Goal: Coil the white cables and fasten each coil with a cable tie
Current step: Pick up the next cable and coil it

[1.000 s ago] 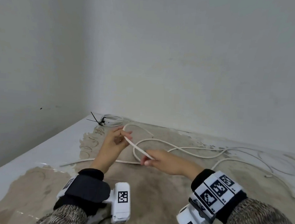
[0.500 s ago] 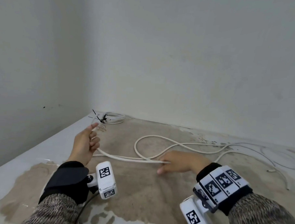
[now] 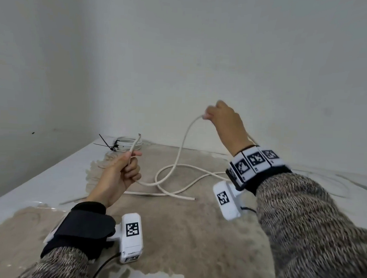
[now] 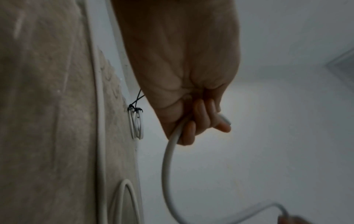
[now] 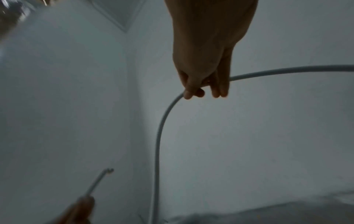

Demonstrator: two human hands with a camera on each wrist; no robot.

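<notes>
Both forearms wear a knitted sleeve [image 3: 313, 224] in mottled grey and brown yarn.

The left wrist carries a wide black strap [image 3: 84, 229]. A white rectangular camera housing [image 3: 132, 237] is mounted on its inner side and bears one square black-and-white coded marker. A thin black lead [image 3: 103, 267] exits its lower end.

The right wrist carries a black band [image 3: 259, 173] topped with a row of white blocks, each printed with a coded marker. A second white housing [image 3: 226, 200] with one marker hangs below the band.
</notes>
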